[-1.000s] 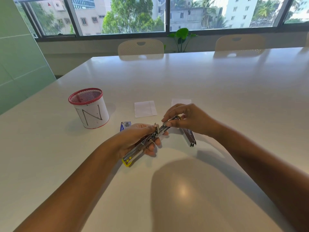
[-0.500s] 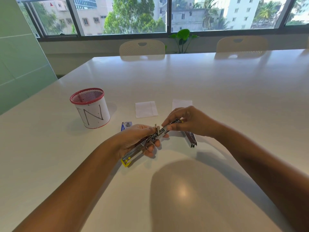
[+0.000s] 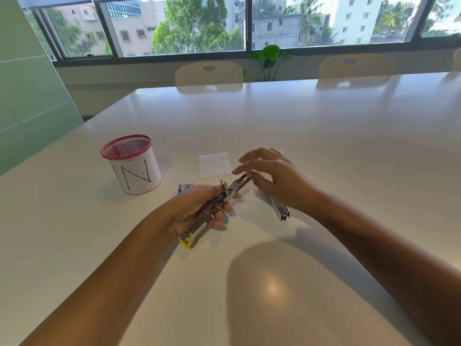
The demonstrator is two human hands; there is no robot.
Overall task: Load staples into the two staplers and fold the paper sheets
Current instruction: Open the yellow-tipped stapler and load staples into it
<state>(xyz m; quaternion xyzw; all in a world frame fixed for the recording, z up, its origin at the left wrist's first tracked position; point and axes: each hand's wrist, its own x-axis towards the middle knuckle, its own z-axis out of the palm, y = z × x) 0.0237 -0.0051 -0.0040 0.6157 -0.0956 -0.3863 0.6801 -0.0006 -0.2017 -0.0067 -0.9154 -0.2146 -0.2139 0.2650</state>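
The opened stapler (image 3: 214, 208) is held in the left hand (image 3: 197, 208), apparently steadying its channel for staples. The right hand (image 3: 272, 176) is spread wide, empty, just above its far end.

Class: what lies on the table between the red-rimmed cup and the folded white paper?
Head view: between the cup and the paper only bare table shows.
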